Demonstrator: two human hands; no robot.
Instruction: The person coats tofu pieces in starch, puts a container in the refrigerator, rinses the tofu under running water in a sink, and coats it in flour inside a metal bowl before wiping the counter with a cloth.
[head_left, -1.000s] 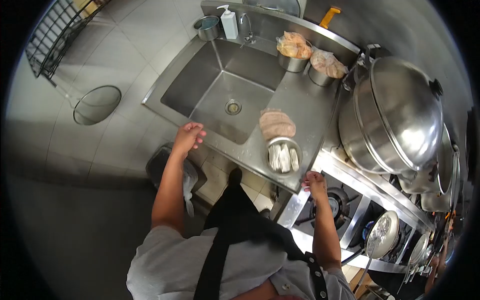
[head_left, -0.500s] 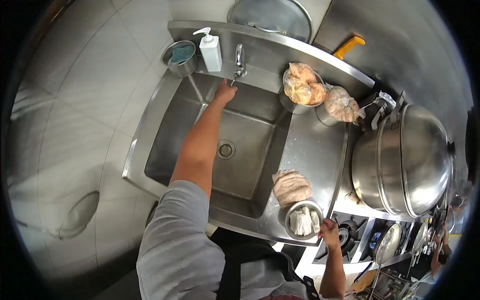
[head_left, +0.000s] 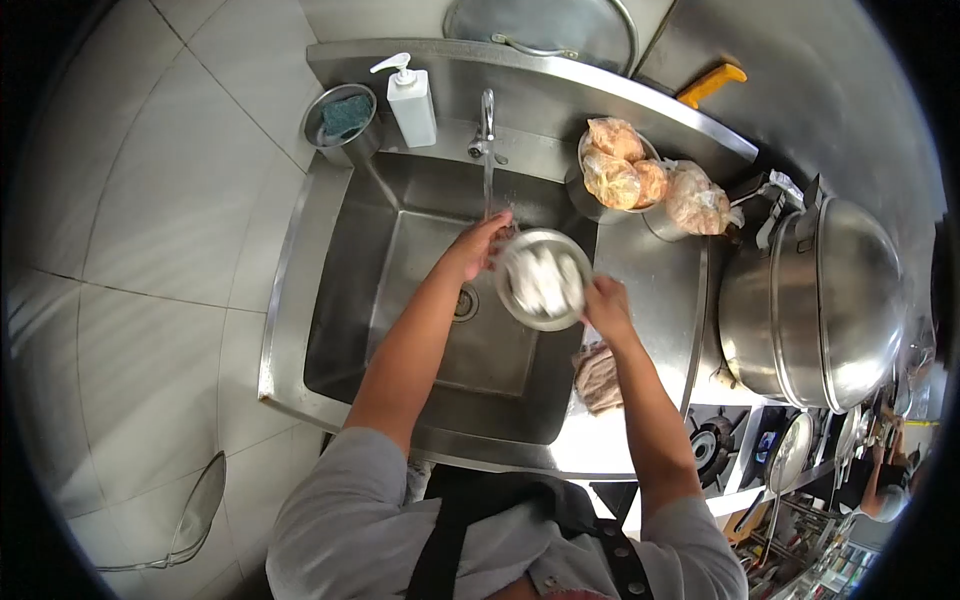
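Note:
Over the sink, a round metal bowl point(head_left: 548, 322) with white pieces point(head_left: 545, 280) in it is held by my right hand point(head_left: 607, 305), closed on its right rim. The pieces are blurred, so I cannot tell their kind. My left hand point(head_left: 482, 245) is at the bowl's left side, fingers apart and partly smeared. Whether it touches the rim I cannot tell. Water runs from the faucet point(head_left: 487, 115) down by my left fingertips. Below lies the steel sink point(head_left: 400, 290) with its round drain point(head_left: 466, 302) partly behind the bowl.
A brown folded cloth point(head_left: 598, 380) lies on the right counter. Behind it stand containers with bagged food point(head_left: 615, 165), then a large steel pot point(head_left: 800, 310) and gas burners point(head_left: 710, 445). A soap bottle point(head_left: 412, 105) and a pot holding a green scouring pad point(head_left: 346, 117) line the back left.
My right hand has carried the bowl from the counter to over the sink. My left hand has moved from the faucet down towards the bowl, and water now runs.

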